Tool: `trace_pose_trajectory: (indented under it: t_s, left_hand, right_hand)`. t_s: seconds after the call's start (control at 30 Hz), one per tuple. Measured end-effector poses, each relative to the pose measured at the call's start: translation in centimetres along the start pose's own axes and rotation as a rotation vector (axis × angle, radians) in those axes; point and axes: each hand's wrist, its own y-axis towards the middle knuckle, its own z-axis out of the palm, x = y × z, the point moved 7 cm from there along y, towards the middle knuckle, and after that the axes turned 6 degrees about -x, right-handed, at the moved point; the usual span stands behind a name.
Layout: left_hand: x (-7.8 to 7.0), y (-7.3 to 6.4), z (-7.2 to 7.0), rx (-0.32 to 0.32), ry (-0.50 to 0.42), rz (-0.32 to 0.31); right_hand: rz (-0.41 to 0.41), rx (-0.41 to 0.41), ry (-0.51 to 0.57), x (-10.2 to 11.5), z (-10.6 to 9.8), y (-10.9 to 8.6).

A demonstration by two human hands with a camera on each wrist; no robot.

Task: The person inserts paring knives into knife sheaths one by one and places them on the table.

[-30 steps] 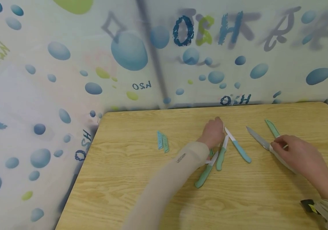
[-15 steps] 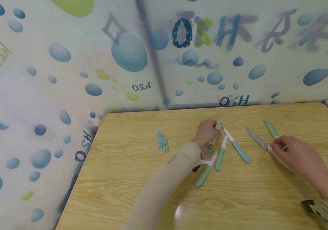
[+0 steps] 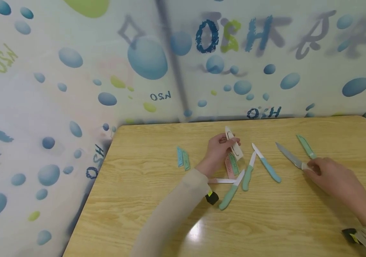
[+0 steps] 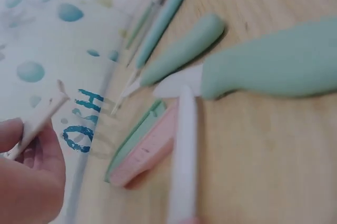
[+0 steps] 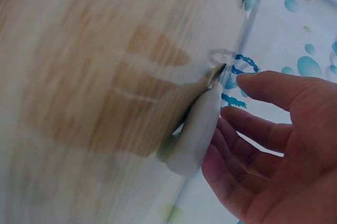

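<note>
My left hand [image 3: 216, 151] holds a cream-white blade sheath [image 3: 235, 146] between thumb and fingers, raised above the table. Just below it lie a pink sheath [image 3: 229, 168] and a green sheath [image 3: 233, 164], side by side. On the right, my right hand [image 5: 263, 134] is at the white handle of a large grey-bladed knife [image 3: 288, 155]. In the right wrist view its fingers lie along the handle [image 5: 197, 129], while the thumb stands apart from it. Beyond that knife is a long green piece [image 3: 305, 144], its near end close to the right hand.
Between the hands lie a blue-handled knife [image 3: 270, 168], a green-handled knife [image 3: 248, 176], a larger green-handled knife [image 3: 229, 196] and a white-bladed knife [image 3: 224, 181]. Two small sheaths, one blue [image 3: 179, 157] and one green [image 3: 186, 160], lie to the left. A patterned wall borders the wooden table [image 3: 131, 196].
My left hand has drawn back to the left with the white sheath, turning it into view and uncovering the pink and green sheaths. The right hand has stayed at the grey-bladed knife, its fingers shifting slightly.
</note>
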Motion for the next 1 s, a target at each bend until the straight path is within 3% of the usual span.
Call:
trace_pose_trajectory:
  t_s: [0.17, 0.43, 0.77, 1.0]
  left_hand:
    - [0.7, -1.2, -1.5, -0.003, -0.182, -0.050]
    - [0.6, -2.7, -3.2, -0.040, -0.377, -0.068]
    - [1.2, -3.4, -4.6, -0.103, -0.446, -0.085]
    - [1.6, -3.9, -5.6, -0.150, -0.505, -0.104]
  right_hand:
    - [0.018, 0.010, -0.009, -0.2, 0.4, 0.1]
    - [0.010, 0.029, -0.053, 0.0, 0.7, 0.4]
    - [0.052, 0.039, -0.045, 0.0, 0.6, 0.6]
    - [0.060, -0.028, 0.044, 0.5, -0.1, 0.5]
